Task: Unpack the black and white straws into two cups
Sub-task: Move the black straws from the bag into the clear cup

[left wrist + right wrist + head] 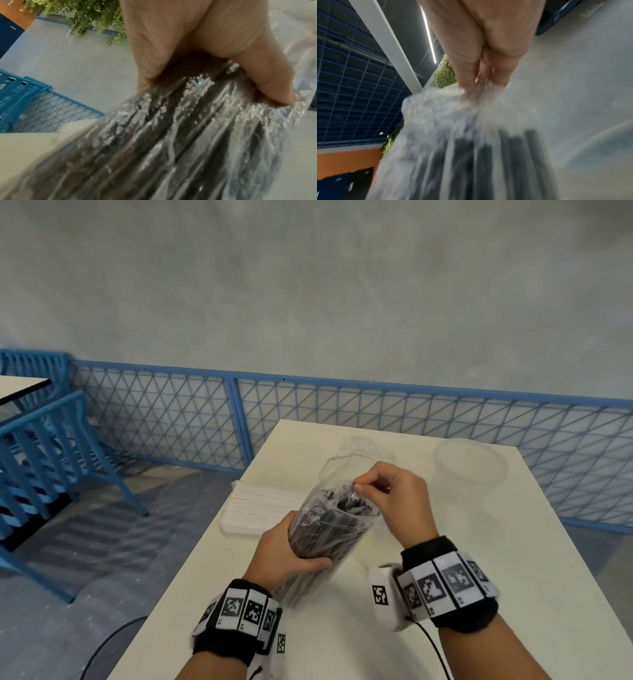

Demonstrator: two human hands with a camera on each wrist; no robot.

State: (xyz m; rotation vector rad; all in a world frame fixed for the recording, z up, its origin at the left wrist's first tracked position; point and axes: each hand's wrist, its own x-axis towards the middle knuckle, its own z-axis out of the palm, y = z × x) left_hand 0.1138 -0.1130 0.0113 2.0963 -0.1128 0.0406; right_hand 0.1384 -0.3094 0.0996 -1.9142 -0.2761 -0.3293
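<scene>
Between the two hands, above the table (428, 594): the clear bag of black straws (329, 529), tilted, its lower end near or on the tabletop, its top toward the right hand.

Left hand (284, 549) wrapped round the bag's middle, thumb across the near side. Right hand (390, 494) pinching the film at the bag's top; the other fingers are curled in.

Handling, as judged: light bundle. Film thin, crinkly, likely slippery, so it wants a squeeze round the middle rather than a fingertip hold. Straws stiff lengthwise but crushable; once the top opens they will probably slide out loose, so keep the mouth tipped up. Best place to take hold: where the left hand is now.

Beyond the left hand: packet of white straws (253, 508), lying flat, apparently unopened.

Beyond the right hand: two clear cups (466, 467), faint against the pale table.

Hard to make out: whether the bag's top is torn yet. Both wrist views blurred, showing only film and dark straws. Cup nearer the bag largely hidden behind the right hand.
</scene>
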